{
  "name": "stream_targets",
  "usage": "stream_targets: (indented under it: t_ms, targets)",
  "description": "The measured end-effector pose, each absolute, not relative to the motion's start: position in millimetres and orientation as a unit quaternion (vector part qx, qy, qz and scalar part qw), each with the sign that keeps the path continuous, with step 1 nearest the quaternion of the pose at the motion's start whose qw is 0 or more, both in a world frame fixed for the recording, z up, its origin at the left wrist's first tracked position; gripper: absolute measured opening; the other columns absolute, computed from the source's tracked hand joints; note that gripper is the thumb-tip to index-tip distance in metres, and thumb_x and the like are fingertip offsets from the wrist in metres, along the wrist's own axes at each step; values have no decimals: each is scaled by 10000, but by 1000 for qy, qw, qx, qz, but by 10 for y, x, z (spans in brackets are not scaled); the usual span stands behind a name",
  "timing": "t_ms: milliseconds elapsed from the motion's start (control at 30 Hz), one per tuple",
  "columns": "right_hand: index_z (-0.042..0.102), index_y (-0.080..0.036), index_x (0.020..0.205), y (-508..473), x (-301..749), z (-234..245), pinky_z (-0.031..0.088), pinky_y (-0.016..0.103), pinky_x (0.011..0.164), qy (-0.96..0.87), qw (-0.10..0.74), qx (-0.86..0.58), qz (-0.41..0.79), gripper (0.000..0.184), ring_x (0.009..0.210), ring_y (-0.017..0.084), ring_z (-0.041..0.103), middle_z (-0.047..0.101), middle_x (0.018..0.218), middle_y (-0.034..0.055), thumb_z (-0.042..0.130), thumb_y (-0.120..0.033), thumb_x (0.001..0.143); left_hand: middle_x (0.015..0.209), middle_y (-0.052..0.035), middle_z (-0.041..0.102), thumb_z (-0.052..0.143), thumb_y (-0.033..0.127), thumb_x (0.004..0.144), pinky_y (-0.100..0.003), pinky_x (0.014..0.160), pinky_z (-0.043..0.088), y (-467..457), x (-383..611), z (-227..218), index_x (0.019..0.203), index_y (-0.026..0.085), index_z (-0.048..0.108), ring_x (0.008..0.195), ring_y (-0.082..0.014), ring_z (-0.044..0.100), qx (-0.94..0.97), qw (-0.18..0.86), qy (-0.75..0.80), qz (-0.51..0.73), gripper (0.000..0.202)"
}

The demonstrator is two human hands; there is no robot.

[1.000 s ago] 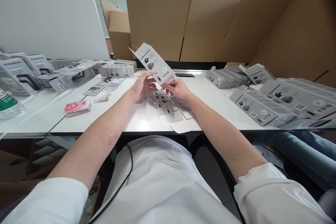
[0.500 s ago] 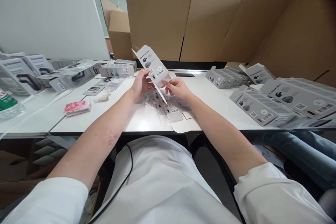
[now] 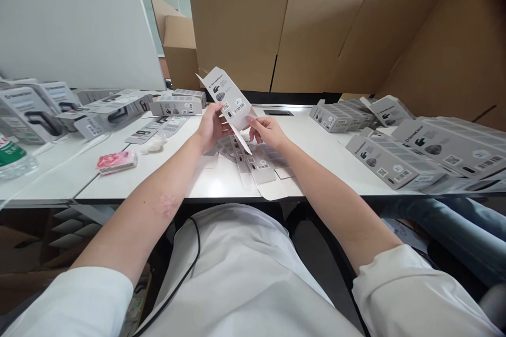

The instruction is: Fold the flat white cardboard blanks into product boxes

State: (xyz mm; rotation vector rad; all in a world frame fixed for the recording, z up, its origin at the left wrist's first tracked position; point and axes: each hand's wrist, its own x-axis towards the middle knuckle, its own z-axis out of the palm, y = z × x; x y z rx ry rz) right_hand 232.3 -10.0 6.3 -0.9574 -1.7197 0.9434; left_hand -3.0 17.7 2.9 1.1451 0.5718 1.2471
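Both my hands hold one small grey printed carton (image 3: 228, 96) up above the white table (image 3: 169, 179). It tilts up to the left, with a flap open at its top end and another hanging at its lower end. My left hand (image 3: 211, 125) grips its lower left side. My right hand (image 3: 265, 130) pinches its lower right edge. Under my hands lies a pile of flat unfolded cartons (image 3: 253, 160).
Folded grey cartons lie in rows at the right (image 3: 399, 160) and far right back (image 3: 340, 116). Larger grey boxes (image 3: 35, 108) and a pink packet (image 3: 116, 161) sit at the left. Big brown cardboard boxes (image 3: 316, 21) stand behind the table. Someone's jeans-clad legs (image 3: 462, 231) show lower right.
The carton has turned and shifted slightly left between my hands, and its lower flap now hangs down. My arms have hardly moved.
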Motion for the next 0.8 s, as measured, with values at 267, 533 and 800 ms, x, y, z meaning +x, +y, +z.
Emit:
stream_targets:
  t_ms: [267,533,800]
  targets:
    - [837,-180,788,-29,2373,40,457,297,544,-705,461,-376,386,798,500,118,501,754,671,64,806,-929,1062,1066,-96,843,827,794,868,-487,900,679,164,3,11,1189,271,737,1034,-369,840,522,598,272,544,620]
    - [805,-194,797,-30,2369,36,423,291,521,-709,461,-373,382,835,479,116,492,735,645,44,757,-990,1044,1086,-96,848,847,789,830,-494,915,679,79,15,78,1253,278,708,1061,-381,850,504,612,280,542,678]
    - [730,-208,743,-99,2347,103,425,308,533,-695,455,-405,381,795,487,127,491,738,647,64,754,-913,1109,1081,-92,834,865,781,823,-499,902,684,111,19,47,1235,289,703,1022,-370,843,514,600,283,544,663]
